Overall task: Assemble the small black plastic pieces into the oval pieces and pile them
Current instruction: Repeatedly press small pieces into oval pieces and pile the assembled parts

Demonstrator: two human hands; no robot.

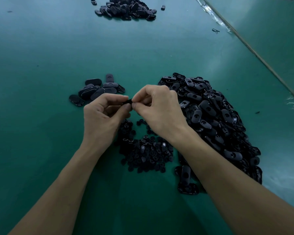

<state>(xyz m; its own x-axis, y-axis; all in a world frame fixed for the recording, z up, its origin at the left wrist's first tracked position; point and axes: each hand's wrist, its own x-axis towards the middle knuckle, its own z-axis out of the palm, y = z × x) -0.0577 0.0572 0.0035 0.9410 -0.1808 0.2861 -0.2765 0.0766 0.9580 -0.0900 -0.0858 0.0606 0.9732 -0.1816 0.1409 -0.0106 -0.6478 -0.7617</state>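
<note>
Over the green table [41, 56], the left hand [103, 114] and right hand [158, 109] meet fingertip to fingertip, both pinching one black piece [128, 101] between them, though the fingers hide too much of it to tell its kind. Beneath the wrists lies a loose heap of small black plastic pieces [146, 150], with a large heap of oval pieces [215, 126] touching its right side. A little pile [98, 89] of ovals sits just beyond the left hand, and a far pile [127, 8] lies well apart.
</note>
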